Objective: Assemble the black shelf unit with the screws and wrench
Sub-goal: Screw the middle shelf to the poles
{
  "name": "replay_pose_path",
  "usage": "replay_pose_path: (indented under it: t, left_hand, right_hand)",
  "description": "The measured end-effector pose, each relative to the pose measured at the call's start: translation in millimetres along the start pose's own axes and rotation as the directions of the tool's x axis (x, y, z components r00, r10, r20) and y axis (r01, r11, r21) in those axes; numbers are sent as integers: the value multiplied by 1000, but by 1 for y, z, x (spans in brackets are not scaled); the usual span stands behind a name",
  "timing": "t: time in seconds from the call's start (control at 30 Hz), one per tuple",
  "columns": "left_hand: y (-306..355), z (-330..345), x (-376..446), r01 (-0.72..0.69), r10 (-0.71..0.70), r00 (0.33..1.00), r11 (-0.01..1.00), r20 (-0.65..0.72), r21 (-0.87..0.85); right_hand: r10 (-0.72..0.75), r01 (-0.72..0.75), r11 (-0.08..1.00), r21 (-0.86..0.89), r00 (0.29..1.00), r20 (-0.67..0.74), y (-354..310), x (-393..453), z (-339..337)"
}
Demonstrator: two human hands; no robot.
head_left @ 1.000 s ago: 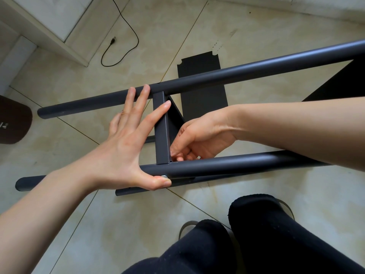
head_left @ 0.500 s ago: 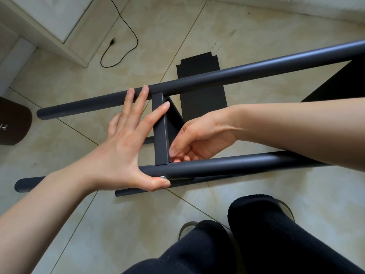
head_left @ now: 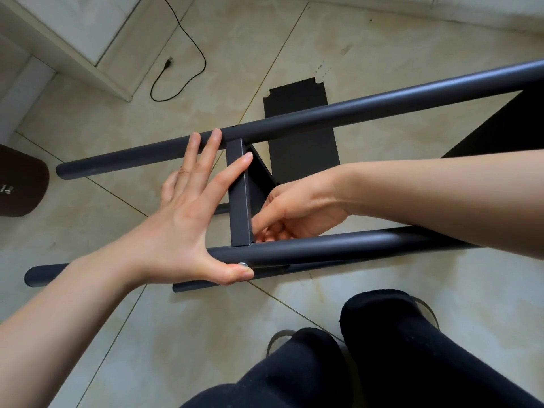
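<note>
Screw (head_left: 243, 264) first — its silver head shows on the near side of the near pole (head_left: 323, 248), touching the tip of the left thumb. Only the head view is there to go by, looking down over two black-clad knees at a tiled floor.

The shelf frame lies on its side. The near pole and the far pole (head_left: 323, 113) both run left to right, rising a little toward the right, and a short crossbar (head_left: 240, 198) stands between them, its long axis running near to far. The screw sits just below the crossbar's near end, so its own axis appears to point away from the viewer, through the pole and into the crossbar.

The left hand (head_left: 182, 219) is spread flat, fingers straight and apart: two fingertips lie on the far pole, the index finger lies on the crossbar, and the thumb presses under the near pole at the screw. It holds nothing in a closed grip. The right hand (head_left: 297, 213) reaches in from the right, behind the crossbar, with fingers curled near the joint; whether they pinch a nut or anything else I cannot tell.

My judgement is that the left thumb is the nearer to the screw — the coming move turns on keeping it lined up with the crossbar end. No wrench is in view. A flat black panel (head_left: 300, 142) lies on the floor beyond, and a cable (head_left: 182, 54) farther left.
</note>
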State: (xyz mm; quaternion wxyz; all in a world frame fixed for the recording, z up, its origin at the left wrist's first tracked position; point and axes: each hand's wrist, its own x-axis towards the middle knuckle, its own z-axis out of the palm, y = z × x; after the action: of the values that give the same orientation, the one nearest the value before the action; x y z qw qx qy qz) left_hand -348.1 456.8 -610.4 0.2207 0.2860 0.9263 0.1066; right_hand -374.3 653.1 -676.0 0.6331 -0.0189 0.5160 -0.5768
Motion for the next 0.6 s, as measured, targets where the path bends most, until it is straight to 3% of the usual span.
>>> replay_pose_path:
  t: [0.17,0.4,0.6]
  left_hand:
    - [1,0,1,0,0,1000,1000,0,8]
    - [1,-1,1,4,-4,1000,1000,6,13]
    - [1,-1,2,3,-3,1000,1000,2,12]
  right_hand:
    - [-6,0,994,108,998,57,-2,-4,-4]
    - [-1,1,1000,-20,1000,-7,-1,-1,-1]
    - [0,-4,998,59,999,53,-3,-8,-8]
